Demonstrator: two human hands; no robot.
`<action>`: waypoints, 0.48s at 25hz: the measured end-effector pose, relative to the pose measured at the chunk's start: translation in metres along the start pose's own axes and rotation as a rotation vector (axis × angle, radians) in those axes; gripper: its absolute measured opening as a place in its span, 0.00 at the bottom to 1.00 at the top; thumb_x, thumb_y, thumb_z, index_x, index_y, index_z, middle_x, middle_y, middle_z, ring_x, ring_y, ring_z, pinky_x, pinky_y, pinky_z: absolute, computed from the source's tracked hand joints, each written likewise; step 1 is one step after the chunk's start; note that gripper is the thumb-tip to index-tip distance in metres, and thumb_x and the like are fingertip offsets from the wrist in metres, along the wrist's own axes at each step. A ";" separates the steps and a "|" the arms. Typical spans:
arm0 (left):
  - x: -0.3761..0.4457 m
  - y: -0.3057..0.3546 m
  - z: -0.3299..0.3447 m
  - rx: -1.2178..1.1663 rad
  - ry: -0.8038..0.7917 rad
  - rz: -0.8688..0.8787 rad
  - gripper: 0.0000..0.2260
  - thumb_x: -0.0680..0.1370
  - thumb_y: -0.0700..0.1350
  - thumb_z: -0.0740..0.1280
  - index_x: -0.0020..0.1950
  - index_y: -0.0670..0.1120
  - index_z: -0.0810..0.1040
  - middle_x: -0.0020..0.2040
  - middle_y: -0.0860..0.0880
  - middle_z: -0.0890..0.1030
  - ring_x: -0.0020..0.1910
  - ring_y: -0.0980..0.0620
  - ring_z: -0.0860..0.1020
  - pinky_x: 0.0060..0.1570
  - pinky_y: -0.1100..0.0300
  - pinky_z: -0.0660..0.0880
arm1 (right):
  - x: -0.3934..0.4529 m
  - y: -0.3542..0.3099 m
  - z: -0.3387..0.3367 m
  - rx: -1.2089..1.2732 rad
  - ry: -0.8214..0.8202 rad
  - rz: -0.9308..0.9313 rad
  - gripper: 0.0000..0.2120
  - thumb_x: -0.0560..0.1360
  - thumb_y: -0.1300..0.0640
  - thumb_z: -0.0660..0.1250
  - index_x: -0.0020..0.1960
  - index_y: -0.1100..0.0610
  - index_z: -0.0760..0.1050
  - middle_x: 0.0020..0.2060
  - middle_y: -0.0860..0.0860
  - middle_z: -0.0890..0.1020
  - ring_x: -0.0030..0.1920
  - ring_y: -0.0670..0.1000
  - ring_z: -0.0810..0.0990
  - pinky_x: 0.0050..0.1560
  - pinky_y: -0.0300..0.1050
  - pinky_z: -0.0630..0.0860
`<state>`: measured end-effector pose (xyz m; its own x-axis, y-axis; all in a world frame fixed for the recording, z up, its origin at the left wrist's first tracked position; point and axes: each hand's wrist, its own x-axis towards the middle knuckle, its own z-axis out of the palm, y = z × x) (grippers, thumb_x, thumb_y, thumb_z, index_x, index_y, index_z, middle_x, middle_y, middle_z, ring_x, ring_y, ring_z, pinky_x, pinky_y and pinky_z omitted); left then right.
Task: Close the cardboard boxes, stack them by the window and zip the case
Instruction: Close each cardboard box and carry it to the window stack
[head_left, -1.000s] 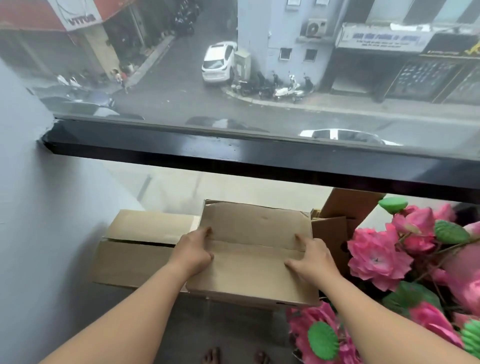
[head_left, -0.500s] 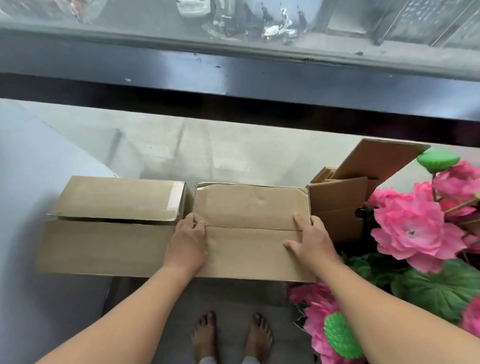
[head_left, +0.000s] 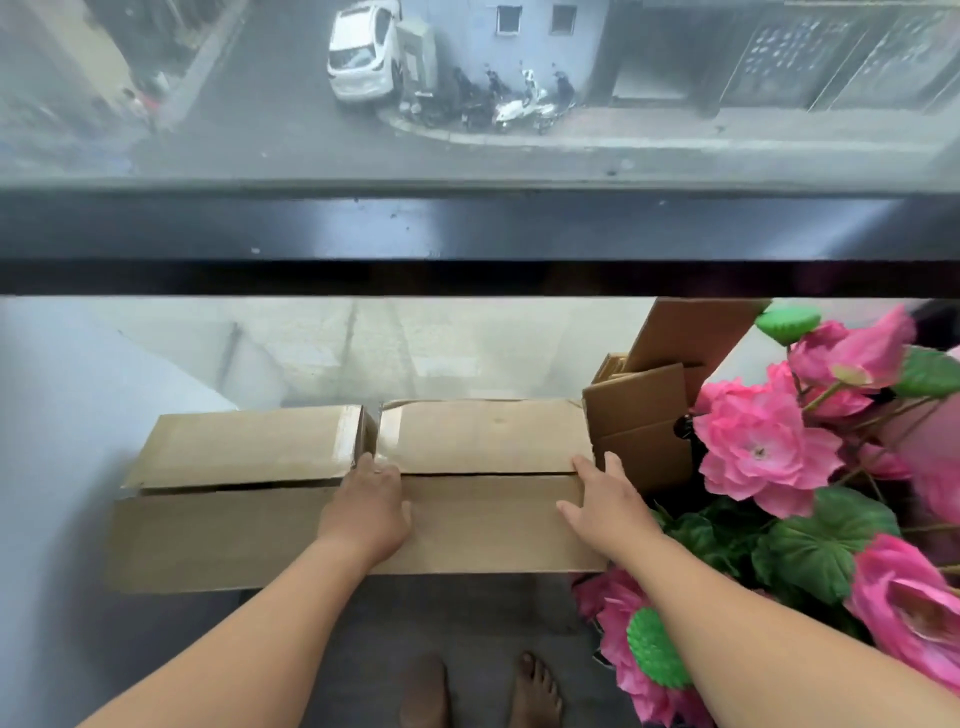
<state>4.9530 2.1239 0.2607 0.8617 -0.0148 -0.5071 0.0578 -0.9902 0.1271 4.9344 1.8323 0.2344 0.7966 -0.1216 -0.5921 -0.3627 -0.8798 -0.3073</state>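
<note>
I count three cardboard boxes on the floor along the window (head_left: 467, 234). The middle box (head_left: 483, 483) is closed, with my left hand (head_left: 366, 512) at its left end and right hand (head_left: 605, 501) at its right, fingers straight against the cardboard. The left box (head_left: 228, 499) touches it; the open box (head_left: 644, 415) stands beside pink flowers (head_left: 763, 447).

Pink flowers (head_left: 763, 447); white car (head_left: 361, 52) outside

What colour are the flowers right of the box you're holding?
Pink flowers with green leaves, clearest in the head view, beside the cardboard box.
</note>
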 end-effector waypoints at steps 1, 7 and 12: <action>-0.005 0.003 -0.011 0.016 0.002 0.014 0.18 0.79 0.53 0.62 0.65 0.44 0.71 0.64 0.43 0.69 0.64 0.41 0.71 0.60 0.47 0.73 | -0.009 0.000 -0.008 0.019 0.008 0.008 0.33 0.78 0.43 0.66 0.79 0.48 0.60 0.79 0.60 0.53 0.74 0.64 0.66 0.70 0.53 0.68; -0.036 0.057 -0.102 0.076 0.021 0.237 0.19 0.80 0.60 0.55 0.61 0.48 0.74 0.60 0.46 0.75 0.61 0.44 0.74 0.55 0.51 0.73 | -0.087 -0.006 -0.089 0.175 0.150 0.070 0.31 0.79 0.39 0.62 0.77 0.53 0.67 0.75 0.58 0.67 0.73 0.59 0.68 0.70 0.49 0.66; -0.064 0.123 -0.157 0.191 0.043 0.552 0.24 0.81 0.62 0.54 0.66 0.48 0.74 0.63 0.46 0.79 0.62 0.44 0.76 0.57 0.50 0.75 | -0.182 0.002 -0.129 0.330 0.285 0.202 0.32 0.78 0.37 0.63 0.76 0.53 0.68 0.73 0.53 0.73 0.72 0.56 0.71 0.69 0.48 0.67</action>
<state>4.9837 2.0249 0.4430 0.7581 -0.5340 -0.3743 -0.4942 -0.8450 0.2045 4.8510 1.7929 0.4379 0.7787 -0.4367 -0.4505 -0.6211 -0.6386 -0.4544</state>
